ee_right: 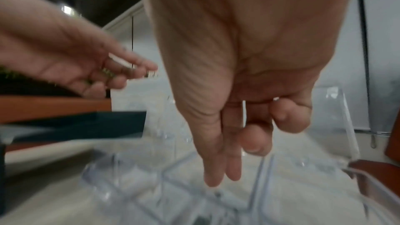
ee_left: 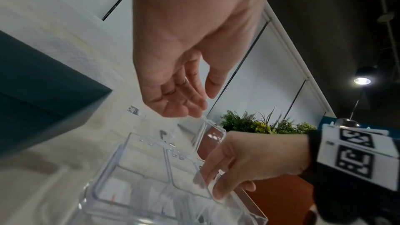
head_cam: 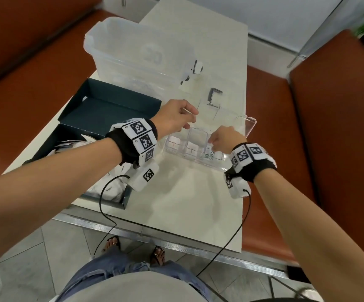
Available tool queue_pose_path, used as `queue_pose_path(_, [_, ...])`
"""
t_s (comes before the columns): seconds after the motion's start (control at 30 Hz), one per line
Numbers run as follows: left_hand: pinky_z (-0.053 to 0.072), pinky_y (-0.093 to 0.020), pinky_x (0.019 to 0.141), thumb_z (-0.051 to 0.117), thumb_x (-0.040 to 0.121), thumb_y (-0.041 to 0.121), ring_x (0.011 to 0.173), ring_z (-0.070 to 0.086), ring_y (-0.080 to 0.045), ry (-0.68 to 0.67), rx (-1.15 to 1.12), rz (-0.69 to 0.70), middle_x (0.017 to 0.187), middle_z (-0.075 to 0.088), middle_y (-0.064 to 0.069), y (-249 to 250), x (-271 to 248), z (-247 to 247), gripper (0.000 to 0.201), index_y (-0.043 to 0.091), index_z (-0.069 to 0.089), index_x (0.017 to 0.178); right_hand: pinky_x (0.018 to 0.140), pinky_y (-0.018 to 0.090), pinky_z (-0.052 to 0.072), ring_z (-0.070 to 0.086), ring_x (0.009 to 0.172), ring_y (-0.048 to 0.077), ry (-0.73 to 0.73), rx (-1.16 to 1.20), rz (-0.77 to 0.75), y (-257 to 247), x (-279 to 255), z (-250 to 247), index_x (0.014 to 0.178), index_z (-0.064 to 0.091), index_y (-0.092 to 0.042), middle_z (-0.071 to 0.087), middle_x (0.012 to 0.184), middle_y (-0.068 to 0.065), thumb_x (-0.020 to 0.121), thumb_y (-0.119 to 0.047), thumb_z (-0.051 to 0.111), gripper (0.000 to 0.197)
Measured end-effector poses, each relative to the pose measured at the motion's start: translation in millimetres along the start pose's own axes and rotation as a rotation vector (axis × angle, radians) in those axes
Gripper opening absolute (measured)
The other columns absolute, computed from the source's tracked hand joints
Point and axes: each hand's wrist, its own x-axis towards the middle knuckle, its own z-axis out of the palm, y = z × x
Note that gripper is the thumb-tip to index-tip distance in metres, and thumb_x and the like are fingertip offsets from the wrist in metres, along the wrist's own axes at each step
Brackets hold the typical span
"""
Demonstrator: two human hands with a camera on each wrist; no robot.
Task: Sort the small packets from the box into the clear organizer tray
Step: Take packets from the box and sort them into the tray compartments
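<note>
My left hand [head_cam: 176,118] pinched the clear lid [ee_left: 213,131] open, right hand [head_cam: 222,138] sat relaxed, empty, in the organizer [head_cam: 176,147]; slick-edge slip could've dropped lid on fingers [ee_left: 207,175].

Both arms are stretched forward; the left hand [head_cam: 176,118] is held pinched, the right hand [head_cam: 221,137] lowered, fingers [ee_right: 218,160] pointed downward.
</note>
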Motion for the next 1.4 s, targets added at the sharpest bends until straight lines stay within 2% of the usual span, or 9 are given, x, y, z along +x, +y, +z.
queue_pose_path(0.13, [0.05,-0.023,0.07,0.058,0.095,0.013,0.081,0.064,-0.012,-0.035,0.039,-0.002,0.104,0.066,-0.005,-2.3,-4.6,8.0,0.021,0.011,0.064,0.114,0.093,0.04,0.052,0.063,0.106,0.028,-0.062,-0.192,0.007,-2.8,7.7,18.5,0.124,0.059,-0.014,0.064,0.119,0.007,0.086,-0.016,0.068,0.039])
queue_pose_path(0.43, [0.047,-0.017,0.06,0.058,0.094,0.012,0.078,0.064,-0.012,-0.008,0.018,-0.028,0.109,0.068,-0.009,-11.5,-10.2,3.0,0.018,0.012,0.066,0.11,0.082,0.038,0.056,0.067,0.089,0.031,-0.038,-0.16,-0.025,2.6,15.4,22.9,0.113,0.064,-0.012,0.068,0.106,0.009,0.08,-0.01,0.072,0.034])
queue_pose_path(0.6, [0.05,-0.02,0.067,0.059,0.093,0.014,0.078,0.065,-0.011,0.031,-0.005,-0.035,0.11,0.069,-0.01,-14.7,-15.0,-0.3,0.018,0.013,0.066,0.11,0.085,0.042,0.056,0.069,0.088,0.032,-0.108,-0.024,-0.006,0.9,8.7,12.1,0.124,0.061,-0.012,0.064,0.121,0.01,0.076,-0.008,0.077,0.051])
queue_pose_path(0.8, [0.05,-0.02,0.067,0.058,0.094,0.014,0.078,0.065,-0.009,0.074,-0.015,-0.013,0.106,0.07,-0.005,-12.6,-25.0,-21.2,0.016,0.017,0.066,0.107,0.074,0.033,0.057,0.069,0.058,0.015,0.118,0.163,-0.09,-3.8,-18.2,-20.2,0.121,0.062,-0.018,0.069,0.106,-0.001,0.089,-0.014,0.065,0.032])
queue_pose_path(0.93, [0.052,-0.019,0.068,0.06,0.094,0.018,0.076,0.066,-0.004,0.061,0.015,0.04,0.097,0.069,0.002,-6.7,-36.3,-57.8,0.013,0.022,0.066,0.105,0.085,0.035,0.054,0.065,0.054,0.011,0.215,0.299,-0.244,-40.6,-37.7,-45.6,0.112,0.068,-0.018,0.073,0.091,-0.004,0.088,-0.018,0.065,0.024])
queue_pose_path(1.07, [0.053,-0.021,0.074,0.061,0.094,0.022,0.085,0.067,-0.007,0.078,0.1,0.055,0.098,0.07,0.003,-11.8,-51.8,-116.3,0.015,0.023,0.066,0.109,0.068,0.015,0.05,0.061,0.048,0.001,0.226,0.384,-0.363,-94.3,-41.6,-56.1,0.109,0.07,-0.017,0.073,0.087,-0.002,0.088,-0.017,0.066,0.022])
queue_pose_path(1.17, [0.052,-0.021,0.072,0.061,0.095,0.022,0.085,0.067,-0.008,0.112,0.182,0.053,0.096,0.069,0.003,-25.6,-63.4,-160.5,0.014,0.022,0.067,0.108,0.055,0.005,0.044,0.064,0.054,0.006,0.213,0.386,-0.419,-136.7,-39.6,-52.4,0.109,0.07,-0.015,0.073,0.087,0.002,0.088,-0.016,0.066,0.021])
queue_pose_path(1.27, [0.051,-0.025,0.072,0.062,0.094,0.02,0.085,0.064,-0.009,0.146,0.279,0.03,0.097,0.068,0.002,-45.7,-73.1,-197.9,0.013,0.022,0.066,0.107,0.048,0.002,0.038,0.065,0.058,0.013,0.155,0.374,-0.446,-172.8,-36.5,-40.5,0.108,0.07,-0.013,0.07,0.079,0.002,0.087,-0.016,0.066,0.021])
queue_pose_path(1.4, [0.044,-0.024,0.069,0.067,0.091,0.023,0.098,0.058,-0.016,0.174,0.445,-0.044,0.111,0.063,0.001,-76.6,-82.2,-228.7,0.025,0.021,0.063,0.115,0.051,0.006,0.047,0.064,0.059,0.012,0.048,0.297,-0.472,-212.8,-34.4,-13.4,0.111,0.069,-0.013,0.068,0.068,0.0,0.089,-0.018,0.065,0.022])
